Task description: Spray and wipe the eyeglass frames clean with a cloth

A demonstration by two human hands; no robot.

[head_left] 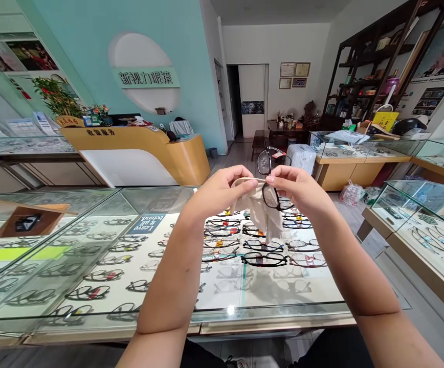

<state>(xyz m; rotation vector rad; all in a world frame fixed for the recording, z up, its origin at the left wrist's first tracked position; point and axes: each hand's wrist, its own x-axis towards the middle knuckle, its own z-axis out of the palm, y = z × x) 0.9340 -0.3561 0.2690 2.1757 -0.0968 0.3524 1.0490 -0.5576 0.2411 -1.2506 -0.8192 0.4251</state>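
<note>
At the left hand (227,186), a pale cloth (260,214) is pinched between thumb and fingers; at the right hand (296,186), thumb and fingers are closed on the eyeglasses (271,196) near the bridge; the hands are held close together, with the cloth between them. The eyeglasses are held up on edge above the glass counter (302,305), one lens above the fingers and one below; the cloth hangs beside the lower lens, and whether that lens is pressed by it cannot be told. The step in hand is judged to be lens wiping; for the next move, the cloth would need to be laid over both faces of a lens and drawn lightly across, with the frame steadied at the bridge; a twist could be put on the frame if the lower part were left unsupported. Beneath the glass, rows of display frames (264,260) are noted; the near edge of the counter is bounded by a wooden strip (275,327). Room for movement is found in the air over the glass, to left and right; lowering is limited by the hard top. Farther out, a reception desk (191,158) is noted at far left and another display counter (375,220) at right; both are well apart from the hands.
</note>
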